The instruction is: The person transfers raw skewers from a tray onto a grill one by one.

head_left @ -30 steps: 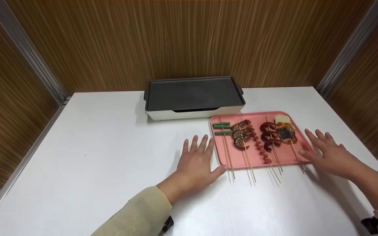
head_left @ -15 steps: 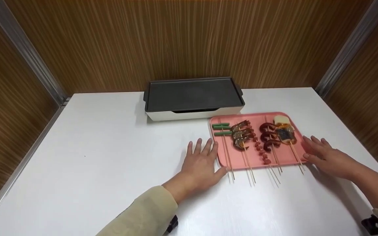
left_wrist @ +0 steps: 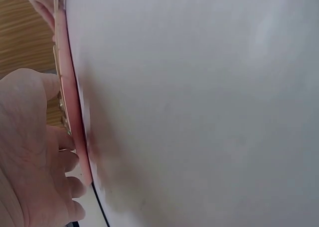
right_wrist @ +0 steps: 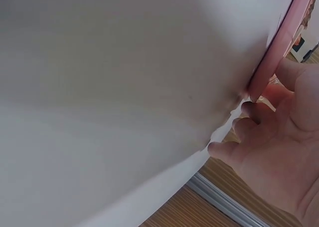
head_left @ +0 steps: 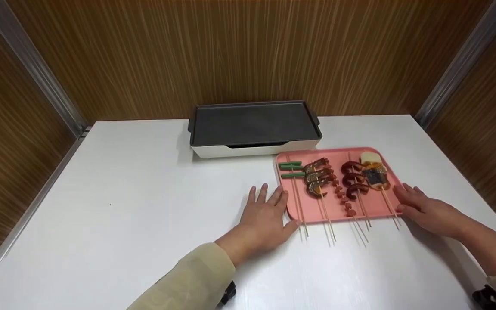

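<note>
A pink tray (head_left: 375,206) lies on the white table, bearing several skewers whose sticks overhang its front edge. They carry green pieces (head_left: 291,166), dark shrimp-like pieces (head_left: 317,176), small red chunks (head_left: 346,204), dark red curled pieces (head_left: 354,178) and a flat piece with a dark patch (head_left: 376,175). My left hand (head_left: 264,223) touches the tray's front left corner, fingers spread along the side and thumb by the front edge. At the opposite front corner, my right hand (head_left: 433,216) rests its thumb and fingers against the rim. Both wrist views show fingertips (left_wrist: 70,161) at the tray's edge.
A grill with a black plate (head_left: 254,125) and a white base (head_left: 213,151) stands at the back, close to the tray's rear left corner. Wood-patterned walls (head_left: 248,51) enclose the table (head_left: 123,206) at the back and both sides.
My right hand has moved left onto the tray's front right corner. My left hand has shifted slightly right, against the tray's left side. The tray and grill have stayed in place.
</note>
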{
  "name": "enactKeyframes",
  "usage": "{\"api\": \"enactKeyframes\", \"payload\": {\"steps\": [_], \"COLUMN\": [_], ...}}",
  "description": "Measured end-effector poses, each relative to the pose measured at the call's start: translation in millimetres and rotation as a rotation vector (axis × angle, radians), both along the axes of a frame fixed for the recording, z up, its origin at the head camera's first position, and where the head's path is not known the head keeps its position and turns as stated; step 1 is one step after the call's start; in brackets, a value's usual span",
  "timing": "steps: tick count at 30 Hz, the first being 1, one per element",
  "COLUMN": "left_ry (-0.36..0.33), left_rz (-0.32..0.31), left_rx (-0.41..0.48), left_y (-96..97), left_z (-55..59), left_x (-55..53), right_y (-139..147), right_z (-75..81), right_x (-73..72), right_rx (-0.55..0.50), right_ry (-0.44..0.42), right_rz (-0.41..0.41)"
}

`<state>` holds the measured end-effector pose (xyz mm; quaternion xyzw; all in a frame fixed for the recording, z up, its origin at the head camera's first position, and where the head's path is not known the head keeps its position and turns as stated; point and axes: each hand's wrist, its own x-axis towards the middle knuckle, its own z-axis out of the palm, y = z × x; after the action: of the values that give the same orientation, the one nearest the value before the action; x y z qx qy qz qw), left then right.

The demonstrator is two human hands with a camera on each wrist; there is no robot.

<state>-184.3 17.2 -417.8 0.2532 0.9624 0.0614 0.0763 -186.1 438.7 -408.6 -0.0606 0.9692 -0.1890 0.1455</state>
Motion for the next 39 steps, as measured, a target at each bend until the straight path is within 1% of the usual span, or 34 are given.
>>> {"api": "enactKeyframes", "payload": {"steps": [11,17,23,30,34,39], "left_ry": [-0.02,-0.006,0.017,0.035,0.037,0.038], "left_rz": [0.028,0.041,0.055,0.047,0.053,0.059], "left_rx": [0.033,0.013,0.025,0.017,0.003,0.006], "left_y": [7.8,13.7,14.5,17.7,18.4,19.9], "left_z": [5.2,7.6,9.2,8.4,8.1,7.9], "left_x": [1.6,2.4,5.2,4.7,5.4,5.3], "right_y": [1.1,3.4,4.7,6.4,6.9,8.7], "right_z": [-0.5,0.0,-1.1,-1.6,-1.9,-2.6], "right_x": [-1.0,-0.6,0.5,3.8,5.3,5.6], "right_rx": [0.002,0.01,0.055,0.085,0.091,0.107], "right_ry": [0.023,0.071,0.115,0.161,0.195,0.232], "right_rz": [0.032,0.077,0.124,0.147,0.169,0.194]}}
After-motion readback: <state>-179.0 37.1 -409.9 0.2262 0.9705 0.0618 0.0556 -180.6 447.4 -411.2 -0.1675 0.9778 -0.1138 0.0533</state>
